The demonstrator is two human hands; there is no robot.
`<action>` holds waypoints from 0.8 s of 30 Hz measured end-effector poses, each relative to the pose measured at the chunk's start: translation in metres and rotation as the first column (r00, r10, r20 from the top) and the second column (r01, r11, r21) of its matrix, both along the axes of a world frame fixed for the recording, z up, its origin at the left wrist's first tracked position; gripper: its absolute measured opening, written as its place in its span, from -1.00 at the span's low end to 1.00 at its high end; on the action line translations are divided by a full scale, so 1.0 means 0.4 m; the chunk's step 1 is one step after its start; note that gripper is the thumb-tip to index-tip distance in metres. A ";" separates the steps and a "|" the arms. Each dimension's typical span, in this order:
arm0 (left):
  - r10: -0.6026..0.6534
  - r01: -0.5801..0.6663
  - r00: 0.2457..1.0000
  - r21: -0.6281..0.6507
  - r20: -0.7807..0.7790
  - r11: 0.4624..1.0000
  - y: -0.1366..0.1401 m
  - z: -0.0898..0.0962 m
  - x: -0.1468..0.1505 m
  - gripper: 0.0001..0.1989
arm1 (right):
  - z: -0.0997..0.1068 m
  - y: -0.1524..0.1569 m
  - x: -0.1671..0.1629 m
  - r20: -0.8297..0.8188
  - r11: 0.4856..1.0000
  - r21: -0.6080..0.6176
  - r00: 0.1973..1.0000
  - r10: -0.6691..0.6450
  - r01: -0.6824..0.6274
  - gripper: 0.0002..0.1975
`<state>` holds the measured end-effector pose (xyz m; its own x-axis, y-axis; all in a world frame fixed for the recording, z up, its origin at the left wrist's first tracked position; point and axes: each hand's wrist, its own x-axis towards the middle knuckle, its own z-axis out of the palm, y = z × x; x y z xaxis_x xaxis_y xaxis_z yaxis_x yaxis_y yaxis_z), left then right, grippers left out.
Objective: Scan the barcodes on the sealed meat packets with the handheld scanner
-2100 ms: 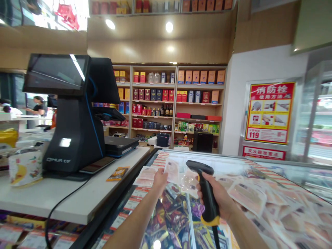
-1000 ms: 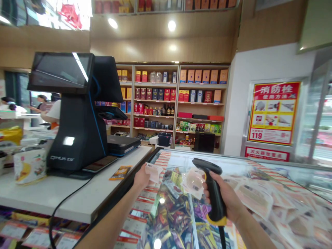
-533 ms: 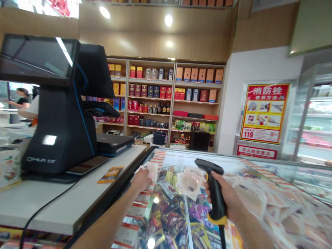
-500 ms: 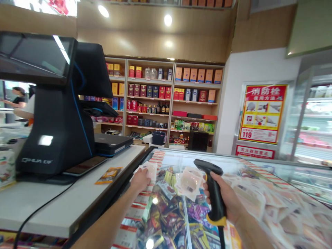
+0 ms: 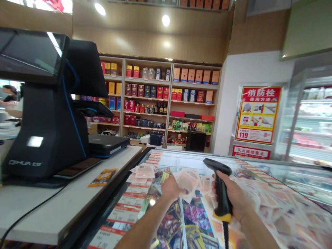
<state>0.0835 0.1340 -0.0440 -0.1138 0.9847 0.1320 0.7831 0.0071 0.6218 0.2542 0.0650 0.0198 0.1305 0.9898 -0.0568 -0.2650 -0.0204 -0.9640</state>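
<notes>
One scanner (image 5: 222, 197) gripped, one flat packet (image 5: 187, 181) touched, above a glass-topped case (image 5: 168, 158).
Right hand (image 5: 233, 193) wrapped round the scanner's handle, head up, toward the case's right side. Left hand (image 5: 171, 188) at the packet's near edge, mid-case; too blurred to tell whether pinching. Similar packets (image 5: 145, 171) near the left edge, heap (image 5: 290, 207) along the right. Beyond the far edge: stocked shelves (image 5: 147, 106).

QIHUA is lettered on the base of the black point-of-sale terminal (image 5: 44, 135) on the white counter (image 5: 38, 211). The red-and-yellow poster (image 5: 258, 115) reads 消防栓 使用方法 — with 119 near its lower left corner; the red sign (image 5: 251, 152) below, 灭火器放置点. One price tag (image 5: 105, 238) along the left edge of the display case (image 5: 181, 151) appears to read 2.00 — others blur.
</notes>
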 end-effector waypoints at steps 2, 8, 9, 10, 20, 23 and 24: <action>0.009 -0.008 0.999 -0.026 0.040 1.000 0.005 -0.010 -0.013 -0.55 | -0.001 -0.002 -0.006 -0.024 1.000 -0.001 0.999 0.025 -0.025 -0.73; 0.044 0.001 0.963 -0.168 0.265 0.986 0.018 -0.017 -0.088 -0.73 | -0.012 -0.014 -0.038 -0.040 0.990 0.015 0.989 0.142 -0.142 -0.74; 0.049 0.008 0.949 -0.178 0.312 0.984 0.015 -0.016 -0.099 -0.72 | -0.015 -0.016 -0.044 -0.045 0.986 0.017 0.985 0.164 -0.163 -0.74; 0.057 0.009 0.933 -0.181 0.357 0.984 0.011 -0.015 -0.111 -0.72 | -0.018 -0.018 -0.051 -0.052 0.982 0.016 0.981 0.187 -0.187 -0.74; 0.144 -0.152 0.765 -0.041 0.628 0.988 -0.014 -0.002 -0.268 -0.71 | -0.029 -0.074 -0.130 -0.126 0.885 -0.057 0.882 0.453 -0.463 -0.71; 0.139 -0.190 0.733 0.004 0.666 0.982 -0.015 -0.002 -0.287 -0.71 | -0.041 -0.076 -0.145 -0.107 0.871 -0.058 0.870 0.481 -0.488 -0.71; 0.143 -0.203 0.728 0.012 0.671 0.979 -0.014 -0.003 -0.290 -0.72 | -0.045 -0.076 -0.148 -0.101 0.866 -0.054 0.865 0.491 -0.497 -0.71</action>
